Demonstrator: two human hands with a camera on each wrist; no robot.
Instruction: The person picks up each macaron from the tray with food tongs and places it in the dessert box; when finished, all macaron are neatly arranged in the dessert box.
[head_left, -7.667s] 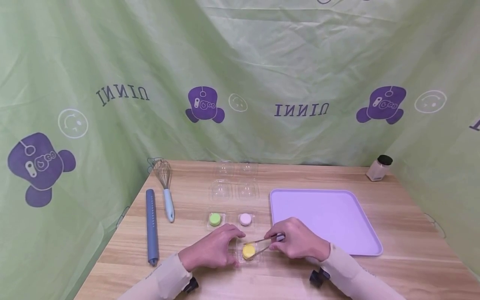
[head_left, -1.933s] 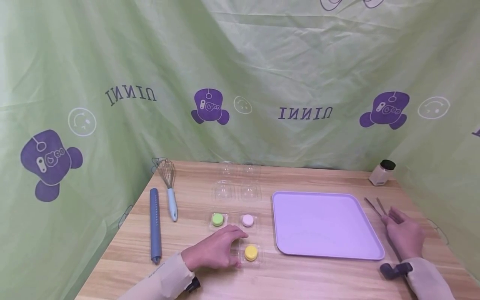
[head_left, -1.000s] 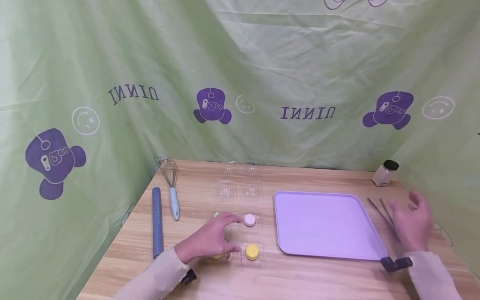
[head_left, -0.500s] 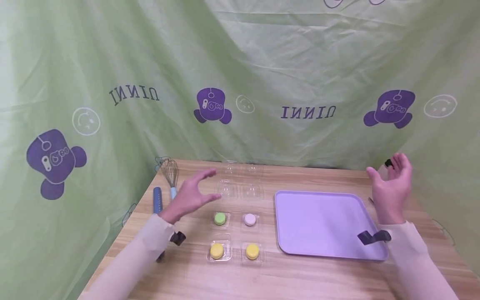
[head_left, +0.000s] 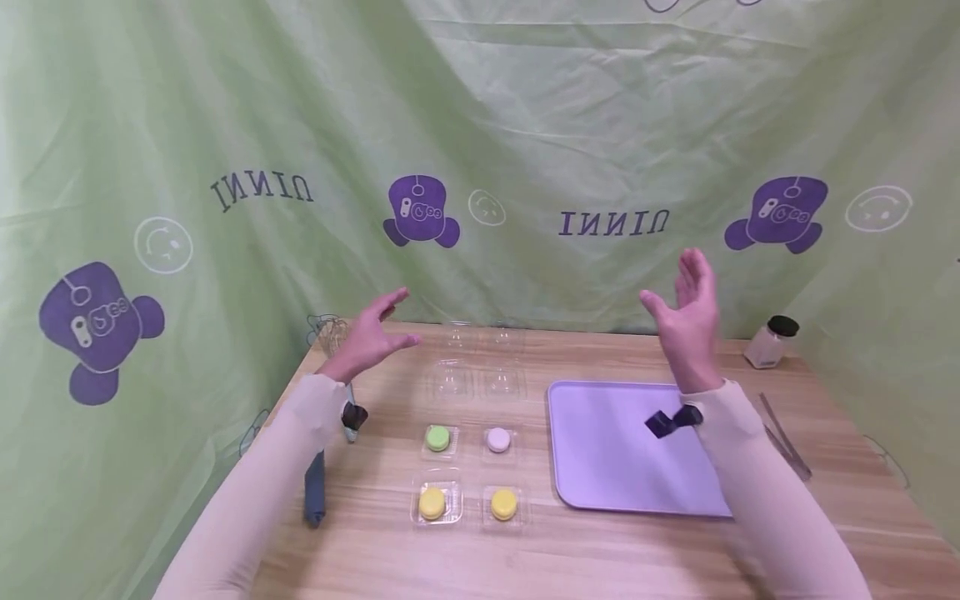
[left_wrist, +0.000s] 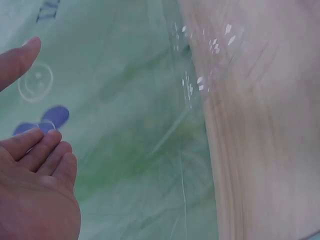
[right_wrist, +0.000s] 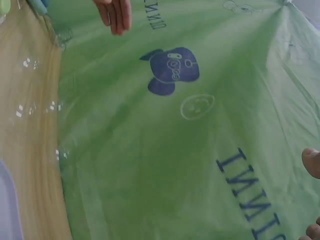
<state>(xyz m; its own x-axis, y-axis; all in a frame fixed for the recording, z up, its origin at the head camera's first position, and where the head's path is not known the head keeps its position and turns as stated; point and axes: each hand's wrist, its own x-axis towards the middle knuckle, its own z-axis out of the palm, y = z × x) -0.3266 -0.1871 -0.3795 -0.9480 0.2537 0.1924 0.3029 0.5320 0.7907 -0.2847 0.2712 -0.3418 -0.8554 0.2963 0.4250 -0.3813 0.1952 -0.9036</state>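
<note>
In the head view the person's left hand [head_left: 367, 337] hung in the air above the far left of the pale wood-grain table [head_left: 562, 558], thumb spread well away from the fingers and nothing held, its sleeve partly covering a wire whisk with a light blue handle [head_left: 350, 417] and a dark blue cylindrical rod [head_left: 315, 496]. The right hand [head_left: 686, 333] was raised beyond a flat lilac rectangular tray [head_left: 607, 442], fingers nearly straight, thumb wide apart, likewise holding nothing. Only the head view showed the four round macarons, each on a clear plastic base left of the tray: a green one [head_left: 438, 438] far left, a pink one [head_left: 498, 440] far right, and two yellow ones, near left [head_left: 432, 503] and near right [head_left: 504, 504]. It alone also showed the slim metal tongs [head_left: 783, 437] right of the tray and a black-lidded jar [head_left: 768, 343] at the far right. The left wrist view added the left palm and its four fingers side by side, before green printed fabric [left_wrist: 130, 125]. The right wrist view caught just the right thumb's tip and some fingertips; its glints by the table edge came from clear domed plastic pieces, plainer in the head view.
</note>
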